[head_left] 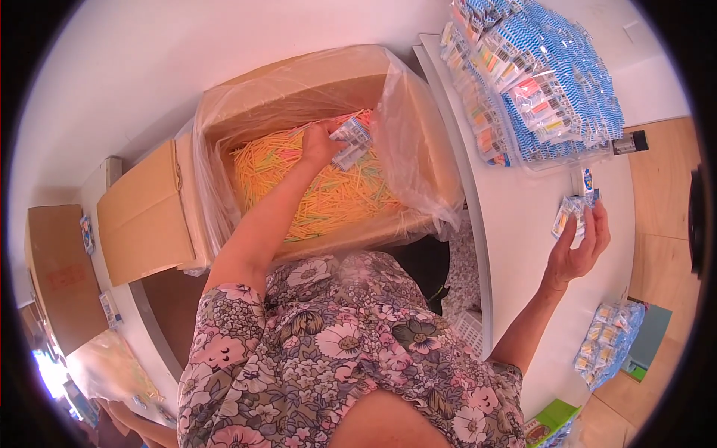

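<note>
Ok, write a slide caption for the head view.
Left hand holds a small packet over coloured sticks in a plastic-lined carton; right hand at another packet over a white table.

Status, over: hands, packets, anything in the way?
Left hand: gripping a packet above the sticks in the open carton. Right hand: at another packet on the white table, contact unclear. No obstruction visible.

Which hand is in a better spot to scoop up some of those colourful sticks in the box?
Probably the left hand: it's inside the box, over the sticks, though holding a small packet. The right hand is away at the white table, by another packet.
</note>
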{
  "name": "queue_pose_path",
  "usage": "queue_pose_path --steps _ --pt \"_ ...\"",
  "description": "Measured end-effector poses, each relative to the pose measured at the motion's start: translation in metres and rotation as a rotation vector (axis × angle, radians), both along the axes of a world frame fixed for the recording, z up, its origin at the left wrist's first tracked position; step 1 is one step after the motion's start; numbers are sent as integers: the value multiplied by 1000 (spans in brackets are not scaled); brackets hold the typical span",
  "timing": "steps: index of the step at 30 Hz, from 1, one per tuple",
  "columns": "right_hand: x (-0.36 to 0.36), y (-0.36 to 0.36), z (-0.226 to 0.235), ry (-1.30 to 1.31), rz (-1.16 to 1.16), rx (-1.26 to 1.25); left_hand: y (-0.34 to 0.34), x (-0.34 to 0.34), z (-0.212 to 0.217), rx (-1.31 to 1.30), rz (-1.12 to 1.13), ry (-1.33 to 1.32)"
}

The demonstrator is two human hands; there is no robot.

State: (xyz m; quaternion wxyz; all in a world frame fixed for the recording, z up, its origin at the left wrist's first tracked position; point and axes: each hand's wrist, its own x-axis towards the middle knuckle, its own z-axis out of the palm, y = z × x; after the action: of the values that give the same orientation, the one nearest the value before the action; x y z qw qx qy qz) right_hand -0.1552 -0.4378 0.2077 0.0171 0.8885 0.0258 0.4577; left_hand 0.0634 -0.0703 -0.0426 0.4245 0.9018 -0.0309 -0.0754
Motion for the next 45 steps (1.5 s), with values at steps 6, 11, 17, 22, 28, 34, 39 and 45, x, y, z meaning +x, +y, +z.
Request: queue_pose_path --steps 6,11,17,22,28,34,39,45 --pt "3 28 -3 45 156 32 -1 -1 2 60 -75 -71" --pt "10 51 -6 93 230 45 -1 -1 -8 -32 -16 -328" --pt "9 54 -16 102 291 127 -5 -4 8 -43 -42 -42" --pt "11 57 -21 115 333 165 -3 -4 -7 124 -76 -420" --pt "12 58 -25 134 345 179 -5 -3 6 65 27 -102" --pt "11 59 -29 133 362 208 -3 -1 17 132 -3 -77" --pt "10 73 -25 143 387 249 7 -5 23 98 13 -166" --pt "69 157 -26 321 498 365 21 -24 102 -690 -219 101"
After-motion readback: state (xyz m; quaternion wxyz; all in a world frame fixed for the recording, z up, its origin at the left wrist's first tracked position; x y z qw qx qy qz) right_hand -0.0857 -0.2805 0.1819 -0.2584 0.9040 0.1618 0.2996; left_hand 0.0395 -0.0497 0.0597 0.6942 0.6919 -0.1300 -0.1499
